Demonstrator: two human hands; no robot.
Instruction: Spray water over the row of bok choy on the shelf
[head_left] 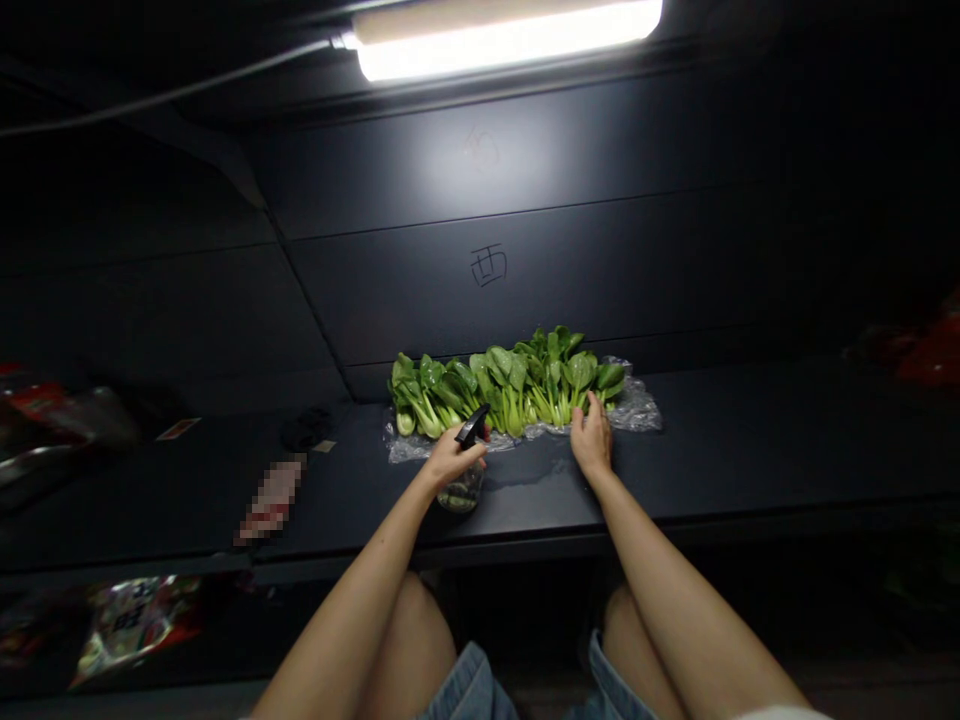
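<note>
Clamping a light clear plastic spray bottle (462,490) by its black trigger neck, left hand (452,458) has fingers closed, holding it above the dark tabletop (690,450); right hand (591,437) is resting, fingers apart, on crinkled clear plastic film (636,408) beside soft green bok choy (506,388).

I've got a bright white tube light (508,38) blazing at twelve o'clock above a dark grey panelled wall (480,170), long black counter (750,440) beneath it.

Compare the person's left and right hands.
The left hand grips a spray bottle; the right hand holds nothing. The left curls around it; the right stretches flat to the plastic sheet under the bok choy. Both are bare, reaching forward over the dark counter.
</note>
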